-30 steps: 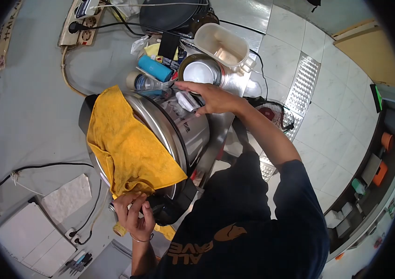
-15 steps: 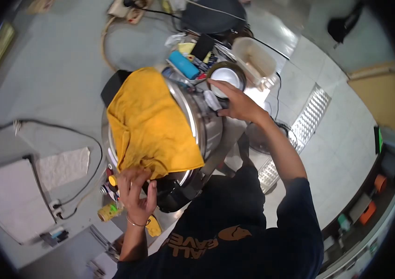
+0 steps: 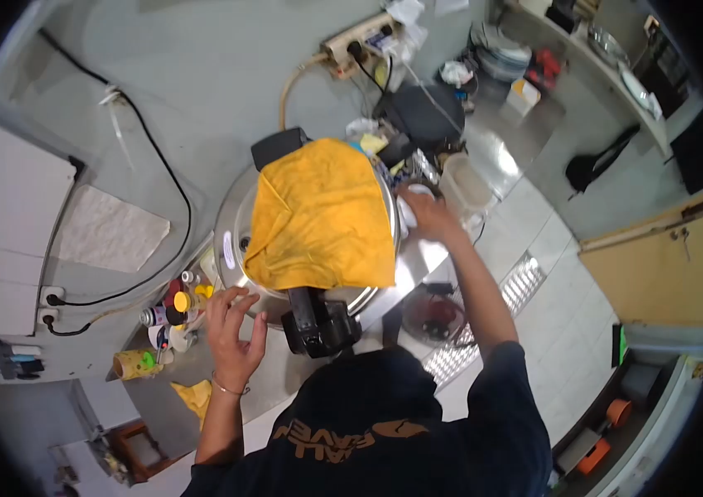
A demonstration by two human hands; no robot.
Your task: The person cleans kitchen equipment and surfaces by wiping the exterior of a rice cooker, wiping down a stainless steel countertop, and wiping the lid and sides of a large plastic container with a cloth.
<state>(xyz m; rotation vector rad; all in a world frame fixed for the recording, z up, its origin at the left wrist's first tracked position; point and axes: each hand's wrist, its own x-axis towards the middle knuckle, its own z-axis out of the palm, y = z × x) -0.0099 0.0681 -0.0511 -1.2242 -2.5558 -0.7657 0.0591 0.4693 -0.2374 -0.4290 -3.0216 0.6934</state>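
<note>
A yellow cloth is draped over the lid of a large round steel pressure cooker, which has a black handle on the near side and a black part at the back. My left hand hovers by the near left of the cooker, its fingers bent and apart, holding nothing. On the other side, my right hand reaches to the cooker's right flank, beside a small white object. Its fingertips are blurred and partly hidden, so I cannot tell what they grip.
Bottles and jars stand on the counter at left, near a yellow patterned tin and another yellow cloth. A clear plastic tub and a dark pan lie beyond my right hand. A power strip hangs on the wall.
My left hand has come off the yellow cloth's near edge, which now lies farther back, baring the black handle. My right hand has moved in closer to the cooker's side. The view has shifted.
</note>
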